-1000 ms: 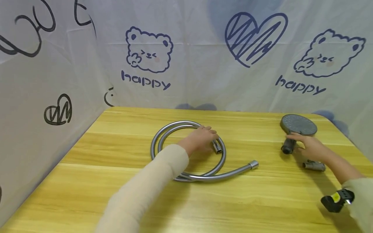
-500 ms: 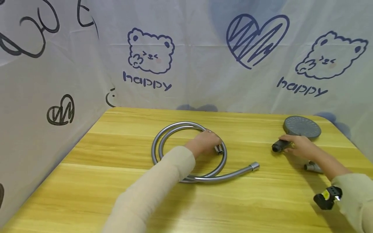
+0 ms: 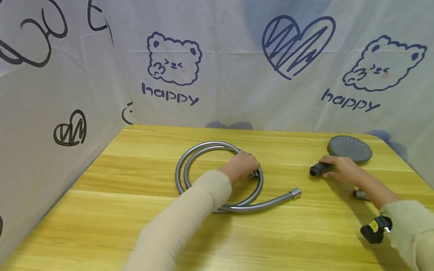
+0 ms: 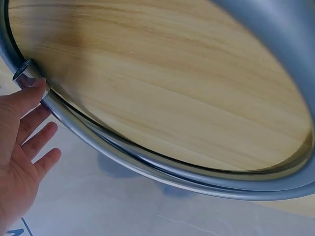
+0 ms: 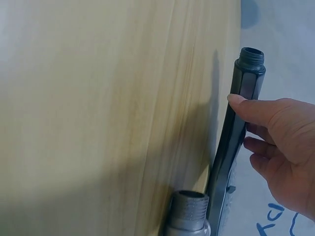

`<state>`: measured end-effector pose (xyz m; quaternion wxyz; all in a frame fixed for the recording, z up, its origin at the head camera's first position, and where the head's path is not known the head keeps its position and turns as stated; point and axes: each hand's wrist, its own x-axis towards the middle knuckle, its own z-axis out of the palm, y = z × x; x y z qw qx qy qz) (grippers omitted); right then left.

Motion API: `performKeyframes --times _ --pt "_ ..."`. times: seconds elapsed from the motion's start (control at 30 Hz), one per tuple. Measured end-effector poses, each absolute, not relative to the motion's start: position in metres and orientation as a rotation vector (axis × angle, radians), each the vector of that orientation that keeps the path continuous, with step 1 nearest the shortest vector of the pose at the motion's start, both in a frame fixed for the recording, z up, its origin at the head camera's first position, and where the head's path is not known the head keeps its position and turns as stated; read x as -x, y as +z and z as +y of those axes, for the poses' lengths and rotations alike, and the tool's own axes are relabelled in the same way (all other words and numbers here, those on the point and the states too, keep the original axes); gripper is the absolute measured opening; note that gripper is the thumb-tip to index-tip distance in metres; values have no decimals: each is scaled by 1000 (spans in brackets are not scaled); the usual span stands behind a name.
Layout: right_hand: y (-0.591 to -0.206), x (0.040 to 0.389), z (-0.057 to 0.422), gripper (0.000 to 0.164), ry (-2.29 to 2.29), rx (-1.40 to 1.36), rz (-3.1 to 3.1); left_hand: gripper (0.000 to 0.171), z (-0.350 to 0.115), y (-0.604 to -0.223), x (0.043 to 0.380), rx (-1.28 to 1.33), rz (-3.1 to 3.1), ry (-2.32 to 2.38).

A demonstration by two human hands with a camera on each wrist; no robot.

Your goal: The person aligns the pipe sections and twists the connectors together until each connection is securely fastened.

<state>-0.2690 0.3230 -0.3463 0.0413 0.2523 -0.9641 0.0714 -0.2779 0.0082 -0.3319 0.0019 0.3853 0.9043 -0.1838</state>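
Silver metal hose coiled on the yellow wood-grain tabletop: pinched at one end with the left hand. Gripped the dark-grey round shower head by its handle with the right hand; just swung its threaded end leftward, narrowing the gap to the hose.

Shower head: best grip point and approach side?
I'd take the shower head by its handle, just behind the threaded end, coming from the person's right. The handle is slim and straight, the round face broad; the threaded end points left, so that approach keeps it free. The right hand pinches the handle.
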Motion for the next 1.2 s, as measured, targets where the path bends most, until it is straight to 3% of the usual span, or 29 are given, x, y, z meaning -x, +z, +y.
performKeyframes --times 0.7,1.2 --pt "-346 259 283 37 320 -859 -2906 24 10 -336 283 -1208 2805 -783" --pt "-345 256 260 37 288 -839 -2886 29 3 -331 285 -1220 2855 -685"
